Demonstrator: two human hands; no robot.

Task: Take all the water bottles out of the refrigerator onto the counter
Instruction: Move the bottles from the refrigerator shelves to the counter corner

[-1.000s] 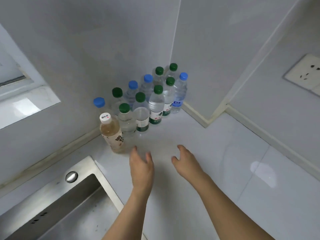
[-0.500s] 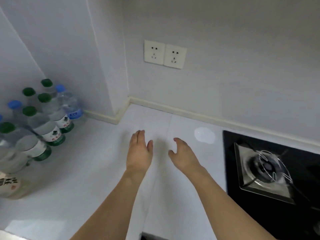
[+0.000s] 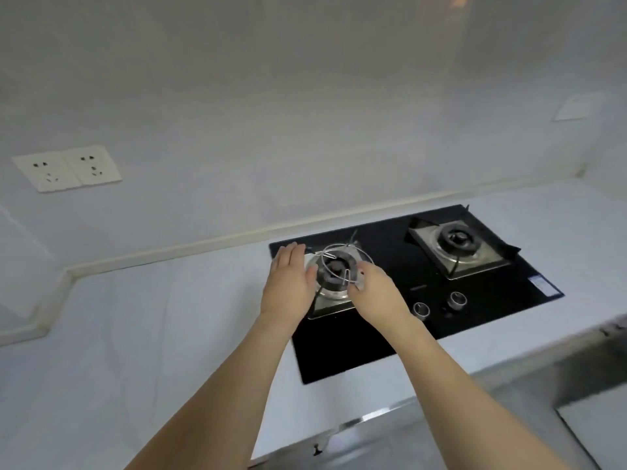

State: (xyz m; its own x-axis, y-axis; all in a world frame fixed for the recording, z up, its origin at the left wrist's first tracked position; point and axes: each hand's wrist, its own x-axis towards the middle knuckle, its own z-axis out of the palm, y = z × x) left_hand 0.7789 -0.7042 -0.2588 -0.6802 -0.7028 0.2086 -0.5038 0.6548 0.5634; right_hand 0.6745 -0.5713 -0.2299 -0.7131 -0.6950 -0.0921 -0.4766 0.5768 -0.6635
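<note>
Left burner [image 3: 334,271]: near and left parts hidden behind both hands. Hob [image 3: 417,290]: left edge partly covered by the left hand [image 3: 288,290] and forearm. Right hand [image 3: 375,293]: fingertips blurred, curl unclear. Sockets [image 3: 68,168]: smeared. Wall plate [image 3: 576,105], upper right: blurred, type unreadable. Hob label [image 3: 542,285]: too small to read. Forearms: cut off at the bottom edge.

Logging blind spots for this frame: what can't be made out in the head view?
- Water bottles and refrigerator: outside the head view entirely.
- Left burner: partly covered by the left hand and right hand.
- Right hand's fingertips: blurred, contact with the wire ring unclear.
- Hob label and knob markings: too small.
- Wall plate: blurred.
</note>
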